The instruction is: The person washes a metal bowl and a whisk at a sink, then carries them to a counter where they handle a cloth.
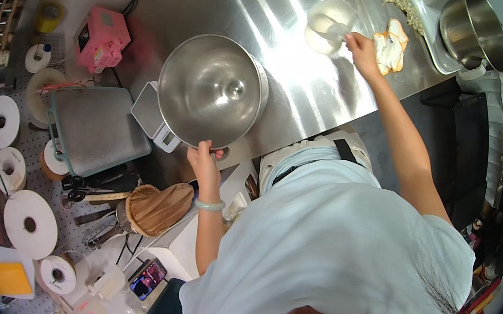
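Note:
My left hand (206, 162) grips the near rim of a large stainless steel mixing bowl (207, 96), beside its small handle. The bowl looks empty, with a round raised bump in its base. Partly under its left side is a white digital kitchen scale (167, 138). My right hand (359, 51) holds the handle of a translucent scoop (333, 30), whose head is over a pale round bowl (319, 43). What that bowl contains is hard to make out. Right of my right hand lies a white cloth with orange edging (389, 48).
A steel worktop (289, 99) spans the area before me. A pink device (103, 40) stands at its back left, near a teal-rimmed tray (99, 129). Ribbon spools (30, 224) hang at the left. At the upper right, another steel bowl (474, 32) stands by a white tray (443, 64).

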Action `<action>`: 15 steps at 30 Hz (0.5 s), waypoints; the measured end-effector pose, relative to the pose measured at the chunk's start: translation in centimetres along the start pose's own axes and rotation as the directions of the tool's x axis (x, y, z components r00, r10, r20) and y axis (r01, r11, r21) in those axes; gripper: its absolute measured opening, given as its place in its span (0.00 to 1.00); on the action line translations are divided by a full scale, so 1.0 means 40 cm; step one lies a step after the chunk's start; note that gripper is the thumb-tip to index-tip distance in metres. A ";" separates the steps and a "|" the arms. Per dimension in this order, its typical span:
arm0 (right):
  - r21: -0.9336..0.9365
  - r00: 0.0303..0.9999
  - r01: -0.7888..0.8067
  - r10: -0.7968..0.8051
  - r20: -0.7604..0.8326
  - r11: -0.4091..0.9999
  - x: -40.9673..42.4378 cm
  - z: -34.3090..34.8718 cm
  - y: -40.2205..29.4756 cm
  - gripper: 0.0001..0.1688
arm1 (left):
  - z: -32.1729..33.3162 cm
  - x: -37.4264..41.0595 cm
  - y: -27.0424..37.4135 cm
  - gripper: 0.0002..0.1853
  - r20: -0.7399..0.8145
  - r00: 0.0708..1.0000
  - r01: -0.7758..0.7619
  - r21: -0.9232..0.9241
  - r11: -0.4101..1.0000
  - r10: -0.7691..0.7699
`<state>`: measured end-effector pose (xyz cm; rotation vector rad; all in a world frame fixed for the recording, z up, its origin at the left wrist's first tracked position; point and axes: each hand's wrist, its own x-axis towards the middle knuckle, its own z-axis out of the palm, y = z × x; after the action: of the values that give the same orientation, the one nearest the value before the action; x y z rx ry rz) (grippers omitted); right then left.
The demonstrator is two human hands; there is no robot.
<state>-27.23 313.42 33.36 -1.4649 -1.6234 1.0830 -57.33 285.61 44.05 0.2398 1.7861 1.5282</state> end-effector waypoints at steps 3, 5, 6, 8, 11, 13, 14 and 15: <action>0.046 0.998 -0.066 0.066 -0.001 0.997 0.068 0.100 0.029 0.17 | 0.005 -0.049 -0.008 0.05 -0.030 0.999 0.041 0.033 0.999 -0.040; 0.067 0.998 -0.056 0.056 0.003 0.996 0.090 0.136 0.012 0.20 | 0.007 -0.081 -0.024 0.04 -0.005 0.999 0.041 0.026 0.999 -0.041; 0.074 0.999 -0.054 0.053 0.013 0.996 0.094 0.154 0.008 0.22 | 0.016 -0.104 -0.030 0.04 -0.027 0.999 0.042 0.016 0.999 -0.042; 0.009 0.997 -0.074 0.074 0.032 0.997 0.105 0.174 0.009 0.20 | 0.024 -0.142 -0.047 0.04 -0.035 0.998 0.060 0.000 0.998 -0.060; -0.113 0.995 0.025 -0.036 -0.095 0.993 0.113 0.185 0.058 0.32 | 0.073 -0.180 -0.058 0.06 0.006 0.998 0.058 0.000 0.998 -0.058; -0.201 0.974 0.156 -0.185 -0.133 0.967 0.084 0.158 0.052 0.32 | 0.089 -0.199 -0.058 0.11 0.126 0.990 0.057 0.025 0.998 -0.059; -0.094 0.991 0.127 -0.131 -0.037 0.987 0.047 0.131 0.009 0.31 | 0.101 -0.208 -0.067 0.13 0.152 0.988 0.037 0.012 0.999 -0.038; 0.010 0.995 0.081 -0.081 0.058 0.997 0.006 0.097 -0.032 0.30 | 0.114 -0.213 -0.074 0.14 0.186 0.982 0.017 0.003 1.000 -0.017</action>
<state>-31.28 313.13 32.88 -1.3622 -1.7023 1.0944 -47.52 283.32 44.95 0.3553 1.6386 1.4433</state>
